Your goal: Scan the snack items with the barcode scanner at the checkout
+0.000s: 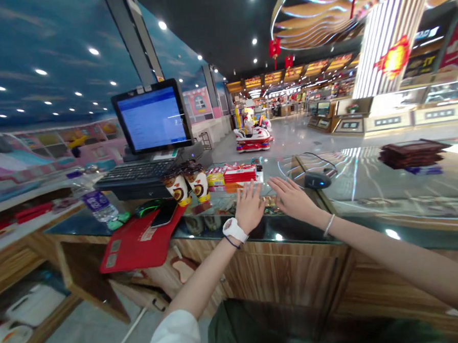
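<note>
My left hand (250, 207), with a white watch (235, 230) on its wrist, is stretched out over the glass counter (312, 223), fingers spread and nothing in it. Beside it my right hand (294, 200) reaches in, palm down and fingers extended, also holding nothing. Just past the fingertips lie red and yellow packets (237, 174) in a row. Two patterned paper cups (187, 186) with dark contents stand left of my left hand. Right of my right hand sits a black device with a cable (317, 179). Whether my palms touch the glass I cannot tell.
A monitor (153, 116) and keyboard (137, 171) stand at the left. A red mat (140, 242) with a phone (164, 214) overhangs the front edge, near a water bottle (99, 205). Dark stacked packs (412, 154) lie far right. A cabinet door (90, 276) hangs open below.
</note>
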The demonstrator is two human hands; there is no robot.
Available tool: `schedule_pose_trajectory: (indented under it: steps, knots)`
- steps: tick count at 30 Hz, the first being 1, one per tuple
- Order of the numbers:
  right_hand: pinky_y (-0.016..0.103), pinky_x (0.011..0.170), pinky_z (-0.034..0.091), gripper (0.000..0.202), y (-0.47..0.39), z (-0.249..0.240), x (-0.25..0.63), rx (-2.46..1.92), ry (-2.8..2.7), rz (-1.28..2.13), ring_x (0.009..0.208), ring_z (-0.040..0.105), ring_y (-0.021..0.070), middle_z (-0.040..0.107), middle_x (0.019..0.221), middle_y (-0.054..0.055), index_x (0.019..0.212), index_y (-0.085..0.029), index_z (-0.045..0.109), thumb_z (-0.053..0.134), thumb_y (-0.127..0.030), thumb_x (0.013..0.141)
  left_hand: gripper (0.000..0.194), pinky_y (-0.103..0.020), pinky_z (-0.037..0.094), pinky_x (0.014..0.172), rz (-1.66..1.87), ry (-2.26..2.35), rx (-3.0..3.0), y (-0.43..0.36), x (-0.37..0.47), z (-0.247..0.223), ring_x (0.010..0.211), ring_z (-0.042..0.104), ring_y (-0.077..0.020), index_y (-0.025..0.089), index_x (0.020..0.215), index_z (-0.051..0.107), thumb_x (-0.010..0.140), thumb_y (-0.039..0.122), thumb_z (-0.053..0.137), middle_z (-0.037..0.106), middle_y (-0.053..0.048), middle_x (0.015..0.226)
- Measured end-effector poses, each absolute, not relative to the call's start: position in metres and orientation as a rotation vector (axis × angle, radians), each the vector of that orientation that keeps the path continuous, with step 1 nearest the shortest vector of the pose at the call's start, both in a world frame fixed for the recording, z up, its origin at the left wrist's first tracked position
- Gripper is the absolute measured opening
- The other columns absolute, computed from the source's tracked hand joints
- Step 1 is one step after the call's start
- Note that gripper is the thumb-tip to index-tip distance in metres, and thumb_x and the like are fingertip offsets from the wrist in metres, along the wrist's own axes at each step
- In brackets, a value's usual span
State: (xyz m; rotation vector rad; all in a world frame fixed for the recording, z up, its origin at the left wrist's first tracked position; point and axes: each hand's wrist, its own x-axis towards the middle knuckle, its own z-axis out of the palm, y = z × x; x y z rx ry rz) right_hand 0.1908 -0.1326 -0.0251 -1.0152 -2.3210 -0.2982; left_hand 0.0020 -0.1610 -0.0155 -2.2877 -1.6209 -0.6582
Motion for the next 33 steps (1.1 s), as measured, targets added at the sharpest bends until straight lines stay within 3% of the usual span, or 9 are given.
schedule_pose_trajectory:
  steps: [11, 17, 22, 27, 33]
  knots:
    - [0.052, 0.12, 0.025, 0.06, -0.125, -0.029, 0.33, -1.284, -2.196, -0.569, 0.144, 0.036, 0.0273, 0.04, 0.156, 0.012, 0.151, -0.016, 0.035, 0.043, -0.022, 0.092, 0.056, -0.055, 0.018, 0.123, -0.53, -1.184, -2.519, -0.134, 0.114, -0.008, 0.15, 0.024, -0.0325, 0.014, 0.147, 0.043, 0.093, 0.026, 0.049, 0.033, -0.014, 0.16]
    - [0.053, 0.119, 0.026, 0.059, -0.111, -0.022, 0.401, -1.44, -2.066, -0.612, 0.141, 0.039, 0.0285, 0.044, 0.153, 0.015, 0.149, -0.014, 0.038, 0.044, -0.024, 0.092, 0.056, -0.054, 0.016, 0.123, -0.61, -1.04, -2.588, -0.107, 0.188, -0.003, 0.15, 0.025, -0.0296, 0.016, 0.147, 0.041, 0.092, 0.024, 0.049, 0.034, -0.014, 0.159]
    - [0.053, 0.116, 0.031, 0.055, -0.096, -0.02, 0.465, -1.568, -1.874, -0.614, 0.133, 0.047, 0.0302, 0.051, 0.145, 0.018, 0.141, -0.012, 0.046, 0.048, -0.026, 0.088, 0.057, -0.054, 0.016, 0.123, -0.609, -0.947, -2.657, -0.081, 0.256, -0.012, 0.149, 0.026, -0.0319, 0.011, 0.147, 0.041, 0.092, 0.024, 0.049, 0.033, -0.017, 0.159]
    - [0.051, 0.105, 0.043, 0.051, -0.083, -0.035, 0.529, -1.675, -1.606, -0.481, 0.123, 0.055, 0.0333, 0.057, 0.133, 0.022, 0.128, -0.008, 0.054, 0.052, -0.025, 0.079, 0.057, -0.056, 0.017, 0.123, -0.639, -0.918, -2.764, -0.061, 0.316, -0.029, 0.149, 0.027, -0.0322, 0.015, 0.147, 0.042, 0.091, 0.024, 0.05, 0.033, -0.016, 0.159]
    - [0.051, 0.109, 0.039, 0.054, -0.07, -0.058, 0.582, -1.671, -1.178, -0.03, 0.124, 0.054, 0.0313, 0.061, 0.127, 0.021, 0.122, -0.009, 0.056, 0.057, -0.034, 0.074, 0.059, -0.055, 0.019, 0.123, -0.762, -1.066, -2.961, -0.035, 0.382, -0.046, 0.148, 0.029, -0.0328, 0.01, 0.145, 0.042, 0.088, 0.024, 0.054, 0.033, -0.021, 0.158]
